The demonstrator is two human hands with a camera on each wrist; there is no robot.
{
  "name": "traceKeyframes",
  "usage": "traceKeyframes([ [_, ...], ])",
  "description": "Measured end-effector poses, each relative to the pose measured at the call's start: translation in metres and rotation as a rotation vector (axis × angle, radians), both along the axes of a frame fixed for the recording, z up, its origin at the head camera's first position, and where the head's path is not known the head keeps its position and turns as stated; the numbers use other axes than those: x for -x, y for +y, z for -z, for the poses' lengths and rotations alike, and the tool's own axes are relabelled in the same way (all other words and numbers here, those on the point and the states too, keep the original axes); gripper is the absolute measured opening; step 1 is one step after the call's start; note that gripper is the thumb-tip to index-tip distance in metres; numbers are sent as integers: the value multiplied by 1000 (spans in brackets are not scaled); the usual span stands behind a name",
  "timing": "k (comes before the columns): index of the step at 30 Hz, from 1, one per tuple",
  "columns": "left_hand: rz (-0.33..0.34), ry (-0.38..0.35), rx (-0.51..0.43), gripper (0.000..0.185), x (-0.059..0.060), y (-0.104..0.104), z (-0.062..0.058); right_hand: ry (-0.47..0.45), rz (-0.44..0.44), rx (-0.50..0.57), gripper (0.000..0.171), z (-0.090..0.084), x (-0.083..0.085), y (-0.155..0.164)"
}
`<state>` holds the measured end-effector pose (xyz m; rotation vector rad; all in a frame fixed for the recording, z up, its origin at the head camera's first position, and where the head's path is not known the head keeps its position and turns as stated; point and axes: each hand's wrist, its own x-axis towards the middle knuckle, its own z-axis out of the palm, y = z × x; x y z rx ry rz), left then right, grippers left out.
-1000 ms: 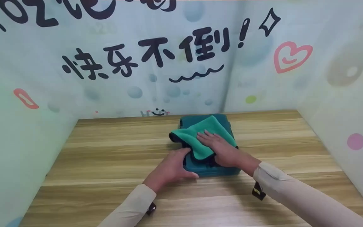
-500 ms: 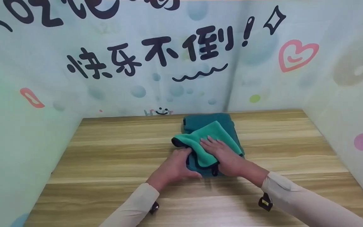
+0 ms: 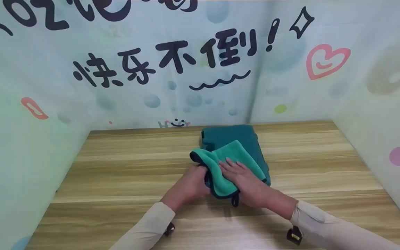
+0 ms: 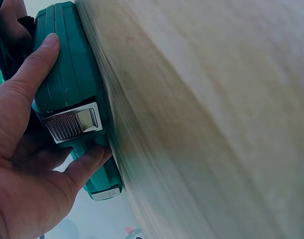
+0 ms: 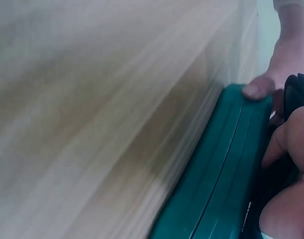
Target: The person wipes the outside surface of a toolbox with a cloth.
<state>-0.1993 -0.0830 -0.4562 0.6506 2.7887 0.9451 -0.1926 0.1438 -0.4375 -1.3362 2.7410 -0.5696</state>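
I saw bright, even light in the head view, soft shadows under the hands [image 3: 221, 180]; both wrist views smeared the table [image 4: 216, 119] into blur.

Count: 1 dark-teal plastic case [image 3: 236, 139], 1 green cloth [image 3: 231, 163] on top, 1 silver latch [image 4: 72, 123] visible on case, 2 hands: left hand [image 3: 189, 185], right hand [image 3: 247, 178]. 1 wooden table [image 3: 116, 180].
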Motion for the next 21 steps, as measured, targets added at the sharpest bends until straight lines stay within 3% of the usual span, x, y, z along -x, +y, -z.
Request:
traceKeyframes([
  [9, 131, 168, -55, 47, -1, -3, 5, -39, -73, 2, 85, -1, -11, 9],
  [16, 107, 112, -65, 67, -2, -6, 5, -65, -76, -12, 90, -3, -9, 15],
  [21, 51, 36, -84, 98, -3, -4, 2, -100, -121, 34, 87, -6, 1, 26],
])
